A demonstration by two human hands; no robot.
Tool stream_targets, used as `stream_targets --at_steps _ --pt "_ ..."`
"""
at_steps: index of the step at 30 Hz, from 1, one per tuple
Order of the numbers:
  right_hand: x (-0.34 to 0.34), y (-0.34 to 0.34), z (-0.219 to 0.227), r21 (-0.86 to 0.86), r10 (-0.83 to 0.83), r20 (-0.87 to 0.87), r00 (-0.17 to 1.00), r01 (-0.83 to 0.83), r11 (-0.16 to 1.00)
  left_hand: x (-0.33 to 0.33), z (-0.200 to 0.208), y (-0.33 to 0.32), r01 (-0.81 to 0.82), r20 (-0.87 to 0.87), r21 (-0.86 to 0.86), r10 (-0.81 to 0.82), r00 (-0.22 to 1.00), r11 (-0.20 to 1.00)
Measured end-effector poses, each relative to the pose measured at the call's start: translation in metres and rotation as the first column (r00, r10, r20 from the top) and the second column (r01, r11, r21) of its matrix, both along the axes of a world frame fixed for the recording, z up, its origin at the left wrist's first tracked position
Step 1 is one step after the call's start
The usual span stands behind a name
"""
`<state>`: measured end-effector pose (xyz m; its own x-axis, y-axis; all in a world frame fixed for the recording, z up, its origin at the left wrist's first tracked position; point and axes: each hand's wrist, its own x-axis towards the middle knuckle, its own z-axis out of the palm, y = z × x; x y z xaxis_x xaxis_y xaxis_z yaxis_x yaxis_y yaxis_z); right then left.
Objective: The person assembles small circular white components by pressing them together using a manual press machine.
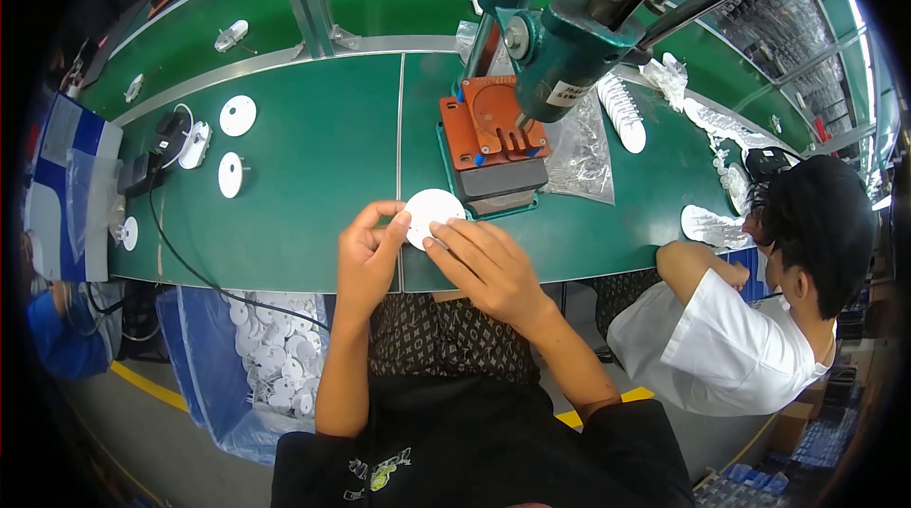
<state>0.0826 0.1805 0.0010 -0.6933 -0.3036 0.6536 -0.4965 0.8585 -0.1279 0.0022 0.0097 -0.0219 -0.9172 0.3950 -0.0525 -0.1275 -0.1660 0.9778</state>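
A white round plastic disc (434, 205) is held between my two hands just over the table's front edge, its flat face up, with small holes in it. My left hand (372, 247) pinches the disc's left rim between thumb and fingers. Closed on the lower right side is my right hand (492, 271), with fingertips lying across the face; its thumb is hidden. Just beyond the disc stands a green hand press (577, 48), with an orange fixture plate (493, 119) on its dark base.
Two white discs (237, 115) and a black adapter with a cable (171, 136) lie on the green table (313, 176) at left. A row of stacked discs (622, 114) and a clear plastic bag (581, 157) are right. Below is a blue-lined bin (204, 356). A co-worker (731, 328) sits right.
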Motion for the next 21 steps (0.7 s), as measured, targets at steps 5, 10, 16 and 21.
stream_targets --at_steps 5,10,16,21 --pt "-0.003 0.023 0.013 -0.03 -0.044 -0.063 0.997 0.042 0.999 -0.003 0.0 -0.003 0.071 -0.083 0.063 -0.066 0.994 0.995" --pt "-0.001 0.039 0.039 -0.162 -0.231 -0.183 0.956 0.203 0.966 -0.004 0.001 -0.003 0.139 -0.127 0.042 -0.133 0.983 0.989" --pt "-0.023 0.053 0.036 -0.067 -0.297 -0.235 0.925 0.29 0.955 -0.002 0.003 -0.001 0.106 -0.154 -0.02 -0.108 0.982 0.994" --pt "-0.039 0.047 0.044 -0.001 -0.333 0.073 0.94 0.334 0.942 0.0 0.003 0.0 0.087 -0.163 -0.053 -0.095 0.982 0.995"
